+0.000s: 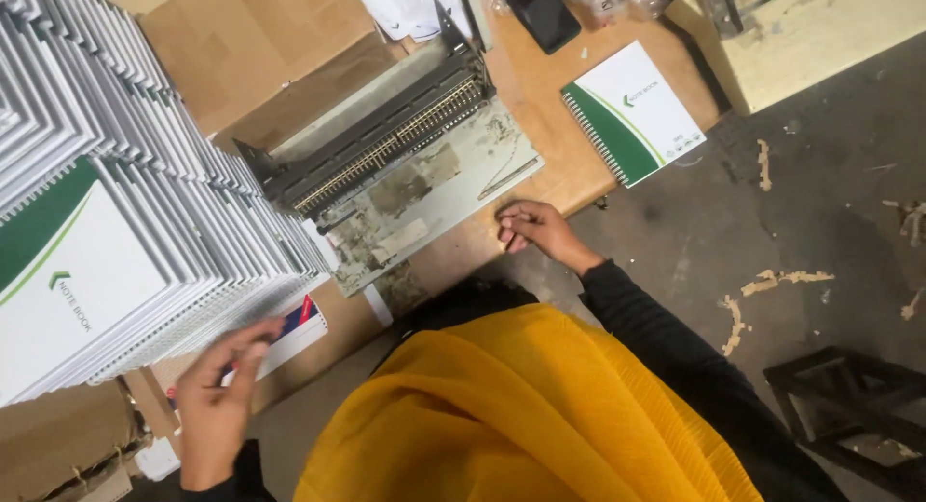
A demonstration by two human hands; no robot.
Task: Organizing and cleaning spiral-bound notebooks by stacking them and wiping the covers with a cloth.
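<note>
My left hand (217,406), open and empty, reaches the fanned notebook stack (145,261): light, slippery covers, best gripped by spines. My right hand (535,230) rests curled, empty, on the counter (540,107).

we see our left hand (217,406) reaching toward the fanned stack of white and green notebooks (125,232), fingers spread and blurred, just beside a red and blue slip (299,319). our right hand (535,230) rests curled on the wooden table's (540,87) edge, beside the worn binding machine (395,155). one spiral notebook (632,111) lies apart, near a dark phone (540,12).
</note>
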